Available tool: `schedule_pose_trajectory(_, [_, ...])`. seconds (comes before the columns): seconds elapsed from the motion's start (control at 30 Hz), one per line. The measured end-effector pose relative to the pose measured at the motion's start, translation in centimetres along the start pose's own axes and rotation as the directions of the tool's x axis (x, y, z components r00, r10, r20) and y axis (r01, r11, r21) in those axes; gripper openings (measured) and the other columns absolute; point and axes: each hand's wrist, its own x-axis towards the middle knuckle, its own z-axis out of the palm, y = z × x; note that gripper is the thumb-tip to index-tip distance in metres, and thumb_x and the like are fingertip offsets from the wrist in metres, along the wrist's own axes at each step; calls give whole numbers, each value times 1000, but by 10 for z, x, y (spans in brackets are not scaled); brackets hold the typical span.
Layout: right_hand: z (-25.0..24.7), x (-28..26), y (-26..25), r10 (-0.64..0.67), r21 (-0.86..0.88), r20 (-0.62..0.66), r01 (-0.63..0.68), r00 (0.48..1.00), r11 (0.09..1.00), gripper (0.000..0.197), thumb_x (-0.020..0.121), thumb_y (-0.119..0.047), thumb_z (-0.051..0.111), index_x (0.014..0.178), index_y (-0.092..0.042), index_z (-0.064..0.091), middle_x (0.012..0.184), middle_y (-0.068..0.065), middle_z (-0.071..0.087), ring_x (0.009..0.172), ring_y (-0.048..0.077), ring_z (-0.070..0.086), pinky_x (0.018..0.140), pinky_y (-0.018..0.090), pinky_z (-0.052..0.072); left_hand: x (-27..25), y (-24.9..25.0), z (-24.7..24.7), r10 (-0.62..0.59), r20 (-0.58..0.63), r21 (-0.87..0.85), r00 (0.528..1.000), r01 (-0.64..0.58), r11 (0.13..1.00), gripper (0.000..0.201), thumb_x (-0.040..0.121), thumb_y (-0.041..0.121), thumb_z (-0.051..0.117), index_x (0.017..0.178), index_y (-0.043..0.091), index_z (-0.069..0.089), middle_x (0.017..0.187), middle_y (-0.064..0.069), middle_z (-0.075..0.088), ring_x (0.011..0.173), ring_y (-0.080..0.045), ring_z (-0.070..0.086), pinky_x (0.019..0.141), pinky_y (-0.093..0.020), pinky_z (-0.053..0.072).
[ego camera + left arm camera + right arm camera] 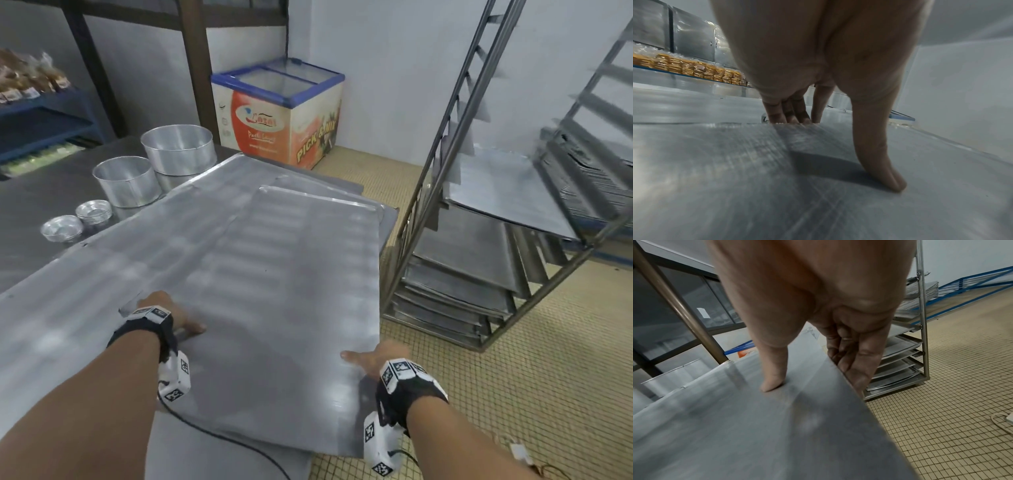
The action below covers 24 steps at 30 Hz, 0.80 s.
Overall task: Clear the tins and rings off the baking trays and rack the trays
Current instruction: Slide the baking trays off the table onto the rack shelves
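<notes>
A large bare metal baking tray (281, 291) lies askew on top of a second tray (85, 291) on the steel table, its right side out past the table edge. My left hand (171, 320) grips its near left edge; in the left wrist view the thumb (879, 162) presses on top and the fingers (787, 113) curl over the rim. My right hand (373, 359) grips the near right edge, thumb (774, 378) on top, fingers (851, 356) underneath. A large tin (178, 149), a medium tin (125, 180) and small stacked tins (94, 210) stand on the table beyond the trays.
A metal tray rack (479, 257) stands on the tiled floor to the right, several lower slots holding trays. A chest freezer (277, 113) sits against the back wall. Blue shelves with packed goods (30, 85) are at the far left. A black cable (219, 435) hangs below my left wrist.
</notes>
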Motion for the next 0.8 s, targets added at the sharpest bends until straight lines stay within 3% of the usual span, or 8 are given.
schedule_pose_trajectory(0.13, [9,0,-6,6,-12,49,-5,999,1000,93,73,-63,74,141,-4,47,141,10,54,130,26,53,101,30,46,8,-8,11,34,3,8,999,-34,999,65,56,54,90,98,10,66,112,-12,67,110,-28,61,89,-31,43])
schedule_pose_trajectory(0.27, [8,2,-5,-20,-64,130,29,991,998,88,73,-57,78,145,-19,45,152,11,42,139,28,42,112,35,39,-1,-13,25,87,-74,94,993,-80,992,59,82,61,67,120,16,63,129,-7,62,129,-27,51,117,-41,24])
schedule_pose_trajectory(0.33, [3,1,-5,-25,-90,166,40,986,995,77,76,-47,81,142,-22,49,152,13,42,139,31,43,111,37,40,-4,-18,33,51,-91,80,994,-44,996,63,80,62,66,123,17,61,136,-9,57,132,-31,46,119,-46,23])
schedule_pose_trajectory(0.4, [-5,0,-5,-17,-27,159,22,987,999,72,72,-38,86,131,-8,57,133,13,59,124,31,56,96,34,48,-10,-25,44,-71,-112,-3,991,71,997,81,69,58,76,132,13,54,146,-17,40,132,-36,40,111,-44,36])
schedule_pose_trajectory(0.47, [-9,4,-6,-77,-6,152,79,985,997,44,79,-27,83,113,-5,64,109,9,63,112,29,61,86,30,48,-24,-31,53,-182,-154,-85,971,170,982,98,62,50,83,141,9,41,139,-19,39,128,-37,39,103,-43,42])
schedule_pose_trajectory(0.53, [-13,11,-7,-107,-41,147,114,983,993,27,86,-29,74,98,-6,67,112,8,64,107,27,63,86,29,50,-43,-37,65,-263,-237,-129,935,238,963,99,60,45,86,137,3,41,127,-20,44,121,-38,42,101,-43,44])
schedule_pose_trajectory(0.63, [-8,30,-8,-151,-5,82,152,985,988,55,79,-39,78,115,-1,63,121,15,66,99,27,63,78,28,47,-74,-38,85,-431,-251,-237,867,377,896,93,55,43,90,124,3,42,123,-19,43,115,-34,44,96,-39,43])
schedule_pose_trajectory(0.8, [-11,63,1,-224,3,150,226,963,974,71,73,-46,82,124,-2,59,127,14,63,115,30,62,94,34,52,-116,-24,127,-550,-104,-389,828,476,789,84,65,53,80,124,1,51,111,-14,54,105,-30,54,92,-36,47])
